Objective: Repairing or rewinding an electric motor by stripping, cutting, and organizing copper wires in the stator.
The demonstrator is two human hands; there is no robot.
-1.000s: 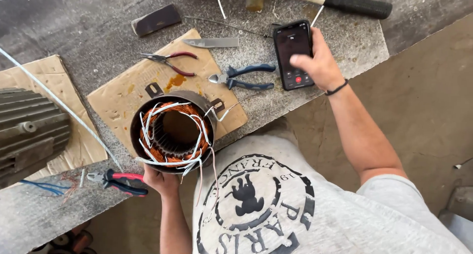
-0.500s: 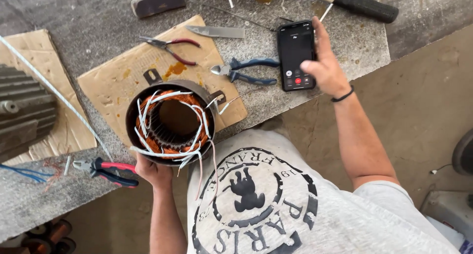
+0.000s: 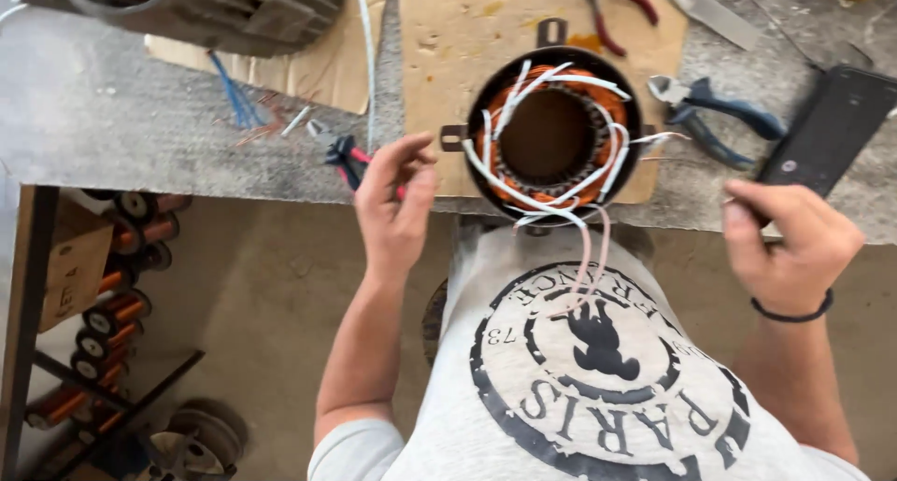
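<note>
The motor stator, a black round housing with copper windings and white sleeved leads spilling over its rim, stands on a sheet of cardboard at the near edge of the grey workbench, between the 2 hands. The left hand hovers just beside it with fingers loosely spread and holding nothing, above red-handled pliers lying on the bench. The right hand is half curled and empty at the bench edge, just below a black phone, with blue-handled pliers near the stator's right side.
</note>
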